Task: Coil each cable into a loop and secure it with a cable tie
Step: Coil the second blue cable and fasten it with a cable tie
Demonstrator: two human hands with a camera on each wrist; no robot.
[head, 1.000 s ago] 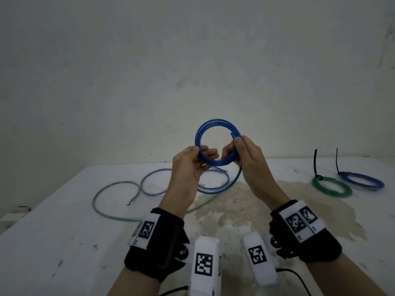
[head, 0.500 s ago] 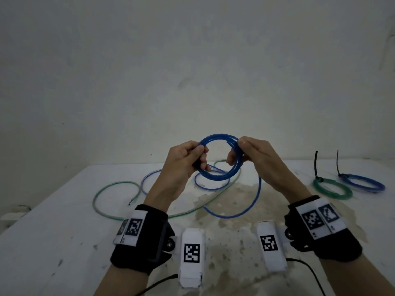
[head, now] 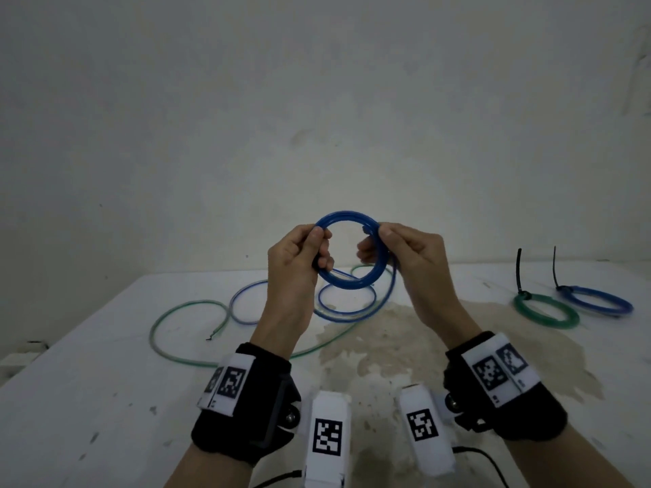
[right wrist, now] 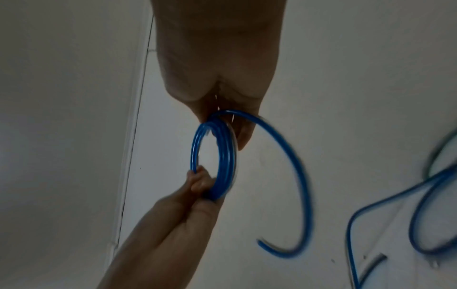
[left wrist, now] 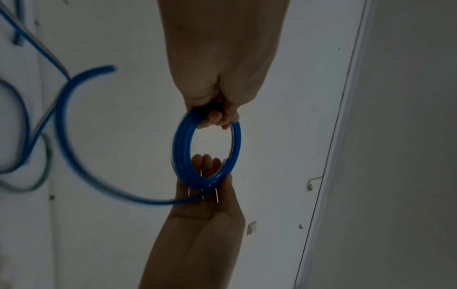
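A blue cable coil (head: 352, 285) of several turns is held upright above the white table (head: 105, 382). My left hand (head: 321, 251) pinches its left side between thumb and fingers, and my right hand (head: 377, 243) pinches its right side. In the left wrist view my left hand (left wrist: 217, 117) grips the top of the blue cable coil (left wrist: 180, 148), with the right hand's fingers (left wrist: 205, 164) at its far side. A loose tail (right wrist: 305, 176) arcs away from the blue cable coil (right wrist: 223, 156) at my right hand (right wrist: 230, 121) and ends free.
Loose cables lie on the table behind my hands: a blue one (head: 347, 313), a pale blue one (head: 243, 301) and a green one (head: 165, 346). At the right lie a tied green coil (head: 546, 320) and a tied blue coil (head: 599, 306), each with an upright black cable tie (head: 518, 269).
Both hands turned the coil and took in more cable. The long hanging loop under my right hand has shrunk to a short tail. The coil sits slightly higher.
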